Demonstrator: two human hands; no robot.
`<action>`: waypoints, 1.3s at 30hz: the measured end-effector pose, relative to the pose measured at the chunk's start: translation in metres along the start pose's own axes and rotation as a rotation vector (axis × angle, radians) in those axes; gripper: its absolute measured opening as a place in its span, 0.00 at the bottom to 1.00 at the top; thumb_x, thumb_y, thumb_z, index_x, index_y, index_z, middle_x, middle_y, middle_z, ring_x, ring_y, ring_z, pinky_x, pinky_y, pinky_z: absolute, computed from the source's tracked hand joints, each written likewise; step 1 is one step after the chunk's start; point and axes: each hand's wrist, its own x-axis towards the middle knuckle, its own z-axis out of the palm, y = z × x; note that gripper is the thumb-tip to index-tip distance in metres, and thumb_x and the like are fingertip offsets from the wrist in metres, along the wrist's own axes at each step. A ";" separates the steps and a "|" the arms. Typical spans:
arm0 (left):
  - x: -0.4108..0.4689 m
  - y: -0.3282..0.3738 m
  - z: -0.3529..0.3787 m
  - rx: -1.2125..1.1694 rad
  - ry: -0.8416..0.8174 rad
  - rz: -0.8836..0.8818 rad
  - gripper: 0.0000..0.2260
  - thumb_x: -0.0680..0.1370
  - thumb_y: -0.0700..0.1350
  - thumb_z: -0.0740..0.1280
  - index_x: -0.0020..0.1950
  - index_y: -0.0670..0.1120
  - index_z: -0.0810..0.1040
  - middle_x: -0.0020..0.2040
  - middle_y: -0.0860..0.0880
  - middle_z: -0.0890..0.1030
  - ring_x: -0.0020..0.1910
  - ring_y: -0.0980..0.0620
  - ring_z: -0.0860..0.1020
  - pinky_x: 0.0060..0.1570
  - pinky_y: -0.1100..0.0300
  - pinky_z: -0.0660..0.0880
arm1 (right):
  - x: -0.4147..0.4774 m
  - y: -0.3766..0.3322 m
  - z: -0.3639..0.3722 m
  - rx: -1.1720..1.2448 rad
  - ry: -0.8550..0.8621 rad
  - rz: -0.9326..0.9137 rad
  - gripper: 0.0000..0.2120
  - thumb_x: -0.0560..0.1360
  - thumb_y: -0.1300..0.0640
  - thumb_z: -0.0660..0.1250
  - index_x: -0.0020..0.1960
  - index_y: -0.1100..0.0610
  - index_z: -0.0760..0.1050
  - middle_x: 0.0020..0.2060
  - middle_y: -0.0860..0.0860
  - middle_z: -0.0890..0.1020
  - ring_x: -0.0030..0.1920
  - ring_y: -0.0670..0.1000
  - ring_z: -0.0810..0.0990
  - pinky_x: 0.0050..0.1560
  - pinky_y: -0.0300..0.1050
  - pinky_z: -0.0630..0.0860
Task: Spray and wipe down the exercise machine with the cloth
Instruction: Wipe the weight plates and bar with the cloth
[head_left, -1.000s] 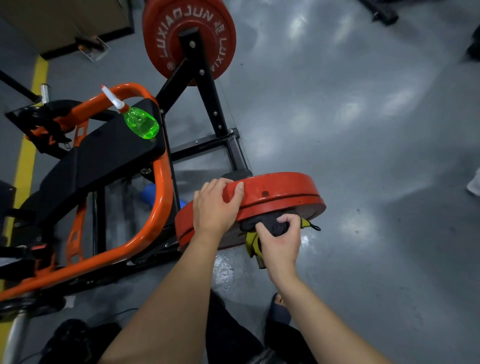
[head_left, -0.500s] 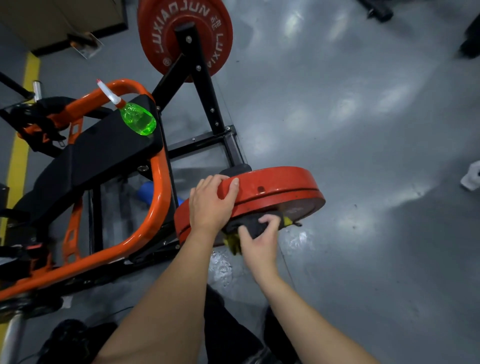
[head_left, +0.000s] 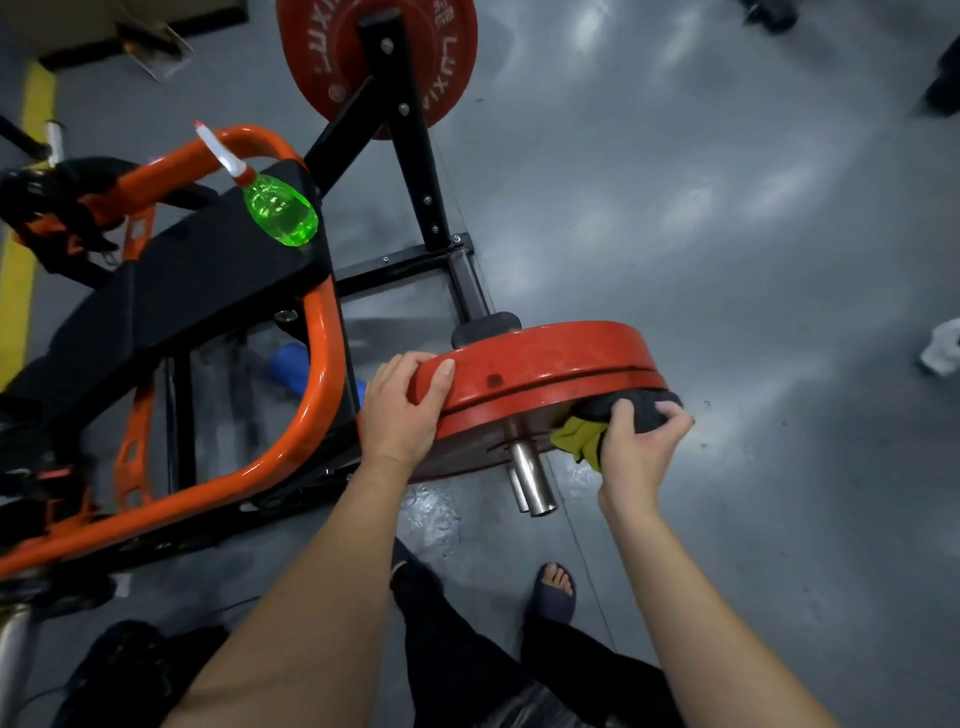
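Observation:
The exercise machine has an orange tube frame (head_left: 322, 374), a black pad (head_left: 171, 301) and a red weight plate (head_left: 545, 364) on a steel bar (head_left: 530, 478). My left hand (head_left: 402, 410) grips the plate's near left rim. My right hand (head_left: 641, 441) holds a dark grey and yellow cloth (head_left: 618, 413) pressed against the plate's lower right face. A green spray bottle (head_left: 278, 208) with a white and red nozzle lies on the black pad, away from both hands.
A second red plate (head_left: 374, 57) hangs on the black upright (head_left: 410, 135) further back. The grey floor (head_left: 727, 234) lies to the right, with a wet patch (head_left: 431, 514) below the plate. My feet (head_left: 553, 587) stand close beneath. A yellow floor line (head_left: 15, 270) runs at the left.
My right hand has slid the cloth from the plate's middle underside to its right edge, uncovering the steel bar. My left hand keeps its grip on the rim.

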 end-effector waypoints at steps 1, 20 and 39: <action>0.000 -0.009 -0.001 -0.022 0.000 0.005 0.20 0.80 0.68 0.58 0.52 0.54 0.79 0.50 0.58 0.79 0.53 0.56 0.76 0.59 0.51 0.73 | -0.012 0.003 0.004 -0.021 -0.028 -0.010 0.16 0.77 0.61 0.68 0.56 0.52 0.62 0.46 0.47 0.73 0.42 0.47 0.75 0.41 0.36 0.72; 0.012 0.042 -0.007 0.043 -0.051 0.157 0.24 0.81 0.62 0.60 0.71 0.50 0.76 0.68 0.52 0.78 0.70 0.52 0.72 0.71 0.51 0.66 | -0.041 -0.010 0.020 -0.041 -0.017 -0.068 0.17 0.74 0.58 0.70 0.55 0.52 0.63 0.53 0.54 0.75 0.48 0.54 0.75 0.52 0.51 0.74; 0.008 0.073 0.031 0.431 -0.046 0.008 0.24 0.80 0.69 0.55 0.61 0.54 0.78 0.58 0.54 0.79 0.62 0.49 0.74 0.64 0.49 0.66 | -0.028 0.011 0.001 0.012 -0.196 -0.038 0.30 0.72 0.62 0.74 0.66 0.52 0.61 0.62 0.56 0.77 0.55 0.45 0.80 0.56 0.36 0.74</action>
